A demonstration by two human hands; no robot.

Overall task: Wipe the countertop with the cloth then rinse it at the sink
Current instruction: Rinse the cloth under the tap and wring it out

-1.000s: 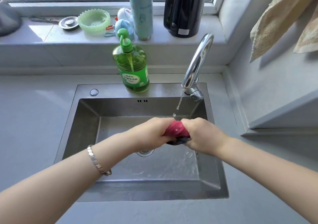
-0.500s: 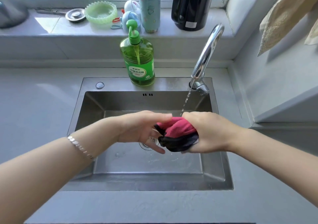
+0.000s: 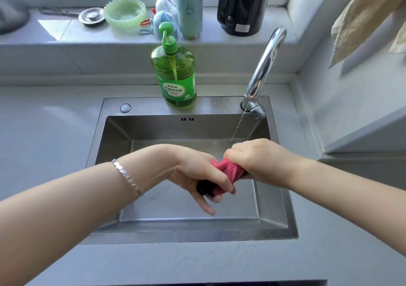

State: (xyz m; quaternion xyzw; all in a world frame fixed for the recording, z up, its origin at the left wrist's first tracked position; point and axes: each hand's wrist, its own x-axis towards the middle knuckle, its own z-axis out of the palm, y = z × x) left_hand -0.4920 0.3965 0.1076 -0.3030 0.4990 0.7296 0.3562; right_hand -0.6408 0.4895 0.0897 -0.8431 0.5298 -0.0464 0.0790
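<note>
A pink and black cloth is bunched into a twisted roll above the steel sink. My left hand grips its lower, dark end, with one finger pointing down. My right hand grips the upper pink end in a fist. A thin stream of water falls from the chrome faucet onto my right hand's knuckles. The grey countertop lies around the sink.
A green dish soap bottle stands on the sink's back rim. The window sill holds a black kettle, a light blue flask, a green bowl and a drain plug. Beige towels hang at right.
My left hand, loosely open beside the cloth half a second ago, now grips its dark end. The cloth is stretched into a twisted roll between both hands.
</note>
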